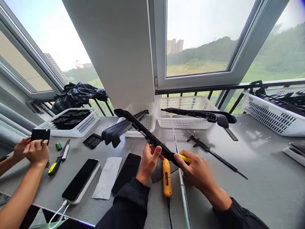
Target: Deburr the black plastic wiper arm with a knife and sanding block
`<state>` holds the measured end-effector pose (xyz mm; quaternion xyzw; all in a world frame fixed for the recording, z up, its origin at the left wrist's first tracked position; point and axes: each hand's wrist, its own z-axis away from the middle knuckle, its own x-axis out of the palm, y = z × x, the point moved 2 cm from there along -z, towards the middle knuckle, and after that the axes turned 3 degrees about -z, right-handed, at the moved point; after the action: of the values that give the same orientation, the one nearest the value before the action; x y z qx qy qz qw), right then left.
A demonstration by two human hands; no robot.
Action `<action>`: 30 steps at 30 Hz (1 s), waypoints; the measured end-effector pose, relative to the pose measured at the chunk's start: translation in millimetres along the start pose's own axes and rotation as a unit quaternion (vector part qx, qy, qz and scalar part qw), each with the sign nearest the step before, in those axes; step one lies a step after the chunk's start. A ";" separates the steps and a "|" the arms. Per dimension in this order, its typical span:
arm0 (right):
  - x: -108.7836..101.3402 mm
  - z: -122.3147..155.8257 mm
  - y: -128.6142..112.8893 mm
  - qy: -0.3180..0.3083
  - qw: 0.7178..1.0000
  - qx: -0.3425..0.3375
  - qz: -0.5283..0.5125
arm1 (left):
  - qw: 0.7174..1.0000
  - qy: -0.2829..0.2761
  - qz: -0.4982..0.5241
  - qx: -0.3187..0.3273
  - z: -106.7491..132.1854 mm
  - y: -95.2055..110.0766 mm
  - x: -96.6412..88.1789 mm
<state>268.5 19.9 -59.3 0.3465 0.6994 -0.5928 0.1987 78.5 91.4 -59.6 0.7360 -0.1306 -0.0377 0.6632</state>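
Shows, nearest the camera, the dark sleeves point(130, 203) of one person. Grips a long black bar point(150, 138) near its middle with the left hand point(149, 160), with thumb uppermost; holds this ribbed bar tilted above the metal table point(262, 165), with its higher end toward the left and its lower end at the right hand point(199, 170). Closes the right hand around a yellow item point(185, 158), mostly hidden, with thumb against the bar. Includes, below the hands, an orange corded tool point(167, 179) beside a long metal strip point(183, 189); to the right, a black caliper point(219, 157). Presents, left of the left hand, a black phone point(126, 171), a white paper point(107, 178) and a second phone point(82, 178) with a white cable; farther left, a knife point(58, 159) beside a white marker point(65, 153). Displays at far left a co-worker's hands point(37, 154) around a black piece point(41, 135). Depicts behind, against the windows, a row of white baskets point(181, 123), with more black bars point(202, 115) laid over the middle two.
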 end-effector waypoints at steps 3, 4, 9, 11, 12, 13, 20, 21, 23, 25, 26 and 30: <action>2.3 0.6 0.6 -0.001 1.000 0.010 0.005 | 1.000 -0.020 0.003 -0.001 1.4 -4.2 3.2; 2.5 0.7 0.9 0.000 1.000 0.013 0.008 | 1.000 -0.025 0.007 -0.001 1.9 -5.2 3.9; 0.9 0.0 0.5 -0.007 1.000 0.021 0.008 | 0.998 -0.044 0.034 -0.011 2.1 -8.4 3.6; 0.1 0.0 -0.6 -0.012 1.000 0.026 0.006 | 0.998 -0.055 0.038 -0.016 0.7 -9.4 2.5; 0.0 0.0 -1.3 -0.015 0.999 0.029 0.007 | 0.997 -0.062 0.038 -0.018 -0.3 -9.8 1.9; 0.1 0.2 -2.0 -0.019 0.999 0.031 0.009 | 0.997 -0.068 0.037 -0.020 -1.2 -10.1 1.3; 5.7 3.5 -5.7 -0.039 0.999 0.003 0.008 | 0.994 -0.048 0.077 -0.055 -4.0 -9.6 -3.0; 6.9 4.2 -5.2 -0.038 0.999 -0.005 0.008 | 0.993 -0.041 0.089 -0.060 -3.8 -9.4 -3.7; 10.1 5.6 -2.9 -0.034 0.999 -0.018 0.013 | 0.991 -0.033 0.109 -0.071 -3.2 -9.8 -5.0; 14.1 6.2 0.7 -0.028 0.999 -0.025 0.015 | 0.989 -0.038 0.120 -0.081 -2.9 -10.8 -6.1; 16.2 6.0 2.5 -0.028 0.999 -0.030 0.015 | 0.988 -0.041 0.119 -0.086 -2.8 -11.2 -6.7; 19.7 1.5 7.7 -0.023 0.999 -0.026 0.027 | 0.990 -0.048 0.098 -0.085 -3.2 -9.8 -9.3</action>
<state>260.5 23.8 -78.6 0.3459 0.7001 -0.5767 0.2400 71.7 97.6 -70.0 0.6581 -0.2305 -0.0188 0.7165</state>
